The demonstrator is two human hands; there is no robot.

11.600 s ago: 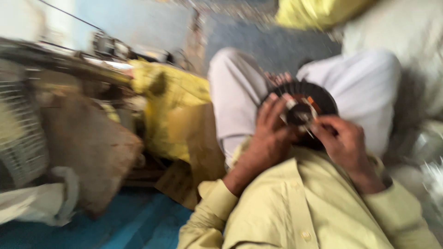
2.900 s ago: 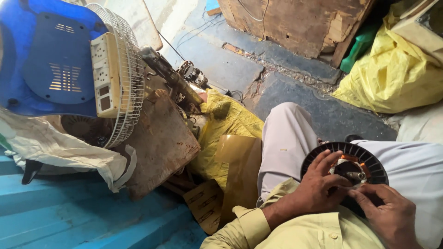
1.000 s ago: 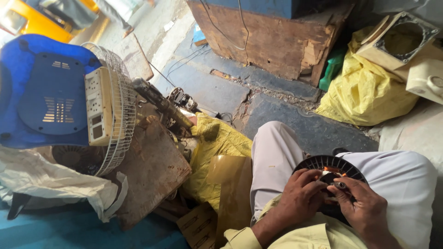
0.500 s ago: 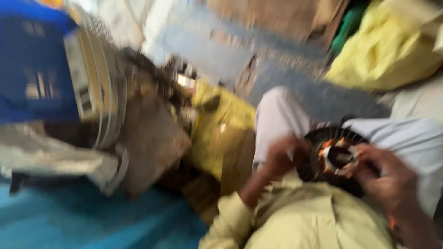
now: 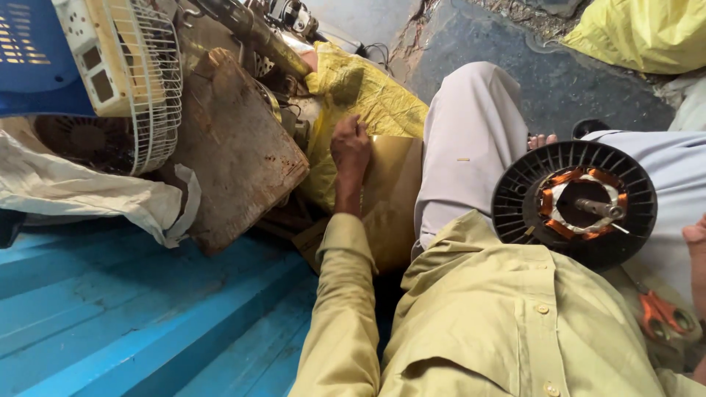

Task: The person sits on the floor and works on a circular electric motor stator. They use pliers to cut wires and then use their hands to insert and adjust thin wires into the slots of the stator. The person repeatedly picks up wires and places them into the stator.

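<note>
A round black fan motor [image 5: 574, 203] with copper windings and a steel shaft lies in my lap, no hand on it. My left hand [image 5: 350, 144] is stretched out to the left, fingers curled at the edge of a yellow plastic bag [image 5: 368, 103] and a brown sheet of card [image 5: 390, 198]; what it grips is hidden. My right hand [image 5: 696, 240] shows only as a sliver at the right edge, next to the motor. Orange-handled scissors [image 5: 662, 315] rest by my right side.
A rusty metal plate [image 5: 235, 147] leans against a white wire fan guard [image 5: 151, 81] and a blue fan housing [image 5: 33, 51]. A white cloth bag [image 5: 88, 195] lies over blue boards [image 5: 132, 316]. Another yellow bag [image 5: 647, 33] sits on the dark floor.
My left hand has left the motor and reached out to the yellow bag and card. My right hand has slid off the motor toward the right edge. The view has steadied.
</note>
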